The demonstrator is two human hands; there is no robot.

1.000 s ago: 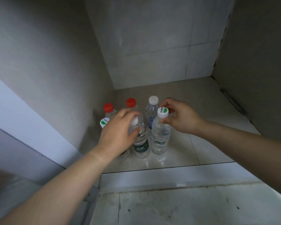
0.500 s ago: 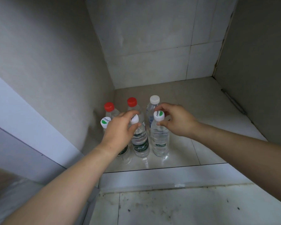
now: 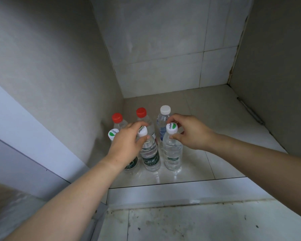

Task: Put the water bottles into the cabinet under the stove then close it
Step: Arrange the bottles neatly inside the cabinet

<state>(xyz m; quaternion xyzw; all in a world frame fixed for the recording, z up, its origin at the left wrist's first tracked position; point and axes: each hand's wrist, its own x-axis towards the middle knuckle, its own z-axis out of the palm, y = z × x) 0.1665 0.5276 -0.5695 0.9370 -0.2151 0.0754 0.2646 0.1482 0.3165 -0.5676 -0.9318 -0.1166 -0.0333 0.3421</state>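
1. A back wall (image 3: 163, 40) of pale tiles is facing the camera.
2. Plain grey side walls (image 3: 42, 58) are closing in left and right.
3. Glossy tiles of the inner floor (image 3: 224, 122) are reflecting soft light.
4. A stained floor (image 3: 198, 223) is lying in front.

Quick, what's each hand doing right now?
Left hand: closed around the neck of the middle front bottle.
Right hand: pinching the cap of the right front bottle.

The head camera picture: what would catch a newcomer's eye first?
Six water bottles stand in two rows at the left of the tiled cabinet floor, two red caps brightest at the back. Both bare hands meet over the front row: the left hand pinches the middle bottle, the right hand its right neighbour.
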